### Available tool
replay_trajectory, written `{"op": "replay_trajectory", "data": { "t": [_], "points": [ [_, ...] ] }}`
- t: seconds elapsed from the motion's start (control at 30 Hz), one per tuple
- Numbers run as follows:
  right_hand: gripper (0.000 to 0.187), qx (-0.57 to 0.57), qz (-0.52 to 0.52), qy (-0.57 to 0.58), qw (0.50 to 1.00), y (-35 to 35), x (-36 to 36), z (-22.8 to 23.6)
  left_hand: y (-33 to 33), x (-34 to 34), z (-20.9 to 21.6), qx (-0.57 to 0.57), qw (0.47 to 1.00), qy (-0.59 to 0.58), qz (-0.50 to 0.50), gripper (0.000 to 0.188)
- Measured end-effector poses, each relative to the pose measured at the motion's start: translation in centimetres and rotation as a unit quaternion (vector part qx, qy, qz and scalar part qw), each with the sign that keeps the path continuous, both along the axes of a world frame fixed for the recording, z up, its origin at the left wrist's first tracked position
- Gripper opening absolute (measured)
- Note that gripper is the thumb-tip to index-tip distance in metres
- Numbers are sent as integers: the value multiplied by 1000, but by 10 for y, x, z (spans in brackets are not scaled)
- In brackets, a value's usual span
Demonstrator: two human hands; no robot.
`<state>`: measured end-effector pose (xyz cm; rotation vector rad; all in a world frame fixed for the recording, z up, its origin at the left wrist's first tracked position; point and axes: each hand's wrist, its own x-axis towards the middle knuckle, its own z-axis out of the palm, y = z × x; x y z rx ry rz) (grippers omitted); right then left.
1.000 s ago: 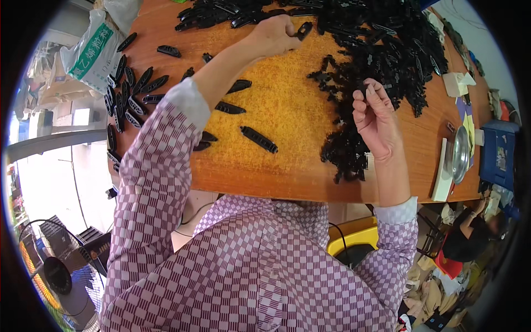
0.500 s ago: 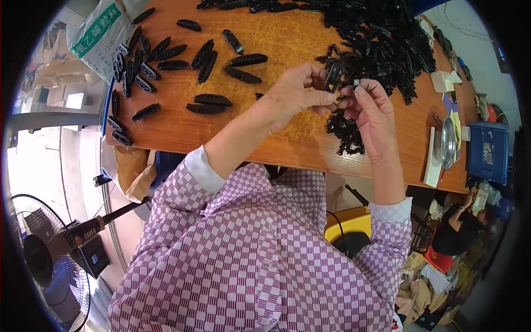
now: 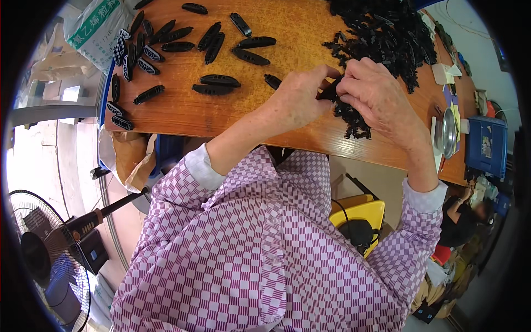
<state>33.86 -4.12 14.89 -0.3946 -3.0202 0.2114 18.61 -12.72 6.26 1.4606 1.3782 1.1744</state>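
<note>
Over the front half of the wooden table (image 3: 188,119), my two hands meet at a black plastic part (image 3: 330,91). My left hand (image 3: 296,99) is closed on it, with the thumb underneath and the fingers above. My right hand (image 3: 376,97) presses in from the other side, fingertips bent together against the part; whatever they pinch is hidden by the fingers. Just below and behind the right fingers lies a small heap of little black pieces (image 3: 354,119). Left of my left hand rest long oval black plastic parts (image 3: 218,83), some side by side.
A large pile of black pieces (image 3: 387,39) covers the far right of the table. More oval parts (image 3: 133,55) lie at the left edge near a white sack (image 3: 97,33). At the right are a metal bowl (image 3: 448,133) and a blue crate (image 3: 487,146). A fan (image 3: 50,243) stands lower left.
My right hand has turned over and closed in on the black part, covering the small light-tipped piece it held. The part has tilted between my hands. The view has shifted slightly.
</note>
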Motion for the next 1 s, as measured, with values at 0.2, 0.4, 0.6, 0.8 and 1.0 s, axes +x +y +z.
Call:
{"op": "replay_trajectory", "data": {
  "t": [0.2,0.4,0.6,0.8,1.0],
  "points": [
    [6,21,48,-50,997,2,-5,-2,-2,-2,-7,8,998,50,-33,48],
    [17,9,32,-34,999,2,-6,-7,0,-1,-9,-50,997,-47,-30,42],
    [44,-419,-261,200,846,1,1,-58,-1,3,-11,-81,974,-210,23,45],
    [44,-607,-295,301,674,-16,-7,-70,4,4,-14,-82,959,-271,-18,61],
    [35,-619,-301,289,666,-14,0,-83,15,7,-22,-116,951,-273,-88,60]
  ]
}}
